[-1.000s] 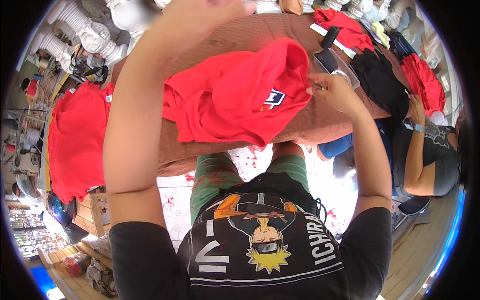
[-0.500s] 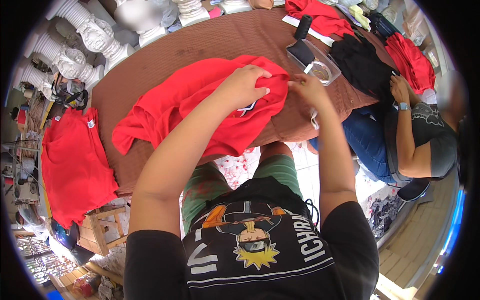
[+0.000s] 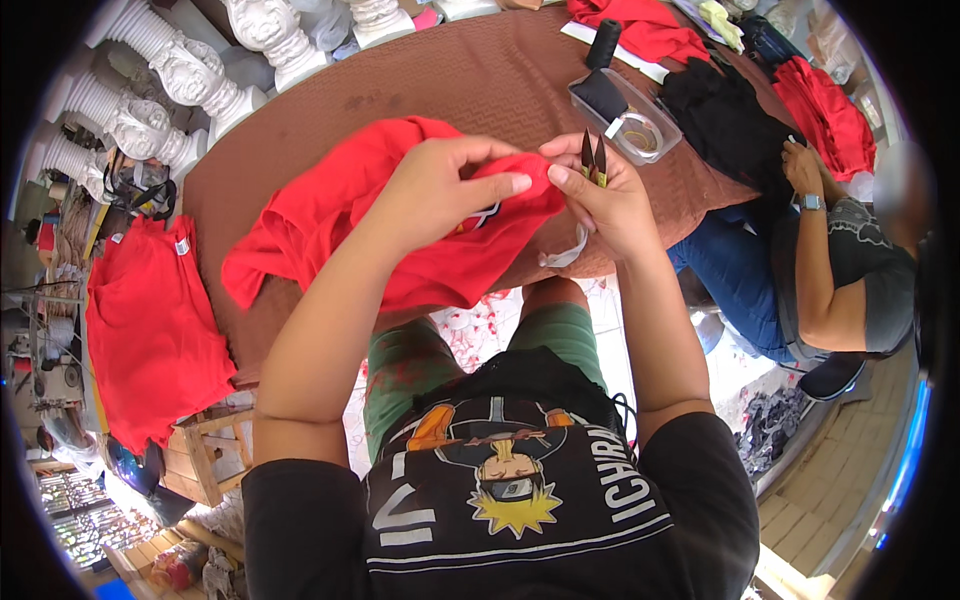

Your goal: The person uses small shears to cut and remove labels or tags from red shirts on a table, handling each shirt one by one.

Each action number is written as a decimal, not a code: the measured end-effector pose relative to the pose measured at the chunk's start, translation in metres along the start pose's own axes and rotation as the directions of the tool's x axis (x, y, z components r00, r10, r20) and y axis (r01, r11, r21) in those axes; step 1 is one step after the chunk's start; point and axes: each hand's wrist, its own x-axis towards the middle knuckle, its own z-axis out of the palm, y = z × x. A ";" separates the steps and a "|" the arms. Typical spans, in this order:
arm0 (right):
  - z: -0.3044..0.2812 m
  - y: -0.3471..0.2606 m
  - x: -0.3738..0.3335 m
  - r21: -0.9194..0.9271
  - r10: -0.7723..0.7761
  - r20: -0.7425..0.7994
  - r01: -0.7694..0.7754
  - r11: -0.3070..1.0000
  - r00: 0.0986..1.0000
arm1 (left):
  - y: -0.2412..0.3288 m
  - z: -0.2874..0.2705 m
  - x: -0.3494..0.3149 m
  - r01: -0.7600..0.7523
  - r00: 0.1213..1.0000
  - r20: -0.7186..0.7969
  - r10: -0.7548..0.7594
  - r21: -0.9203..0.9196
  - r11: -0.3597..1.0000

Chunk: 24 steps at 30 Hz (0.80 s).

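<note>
A crumpled red garment with a small black-and-white print lies on the brown-covered table before me. My left hand holds a fold of it between thumb and fingers, lifted a little off the table. Close beside it, my right hand has a pair of thread snips tucked in its grip, dark blades pointing away from me. The thumb and forefinger of that hand pinch at the garment's right edge. A white strip hangs from under the right hand. Whether a thread is between the fingertips is too small to see.
Beyond my right hand, a clear plastic box holds a dark thread cone and a ring. A black spool stands behind it. Another red garment drapes over the left table edge. A co-worker sits at right, handling black cloth.
My right hand has come in to the garment's edge, and the snips now show in it. My left hand has shifted slightly left and nearer with the fold.
</note>
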 end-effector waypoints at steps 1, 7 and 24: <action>0.004 -0.003 -0.006 0.016 0.017 0.027 -0.017 1.000 1.000 | -0.003 0.006 -0.014 -0.016 1.000 -0.006 0.015 -0.137 0.990; 0.044 0.009 -0.023 -0.383 -0.396 -0.039 0.352 0.854 0.918 | -0.018 0.028 -0.065 -0.049 0.983 -0.173 -0.059 -0.559 0.827; 0.072 -0.005 -0.040 -0.664 -0.510 0.140 0.462 0.588 0.849 | -0.025 0.046 -0.081 -0.250 0.855 -0.493 0.163 -0.117 0.961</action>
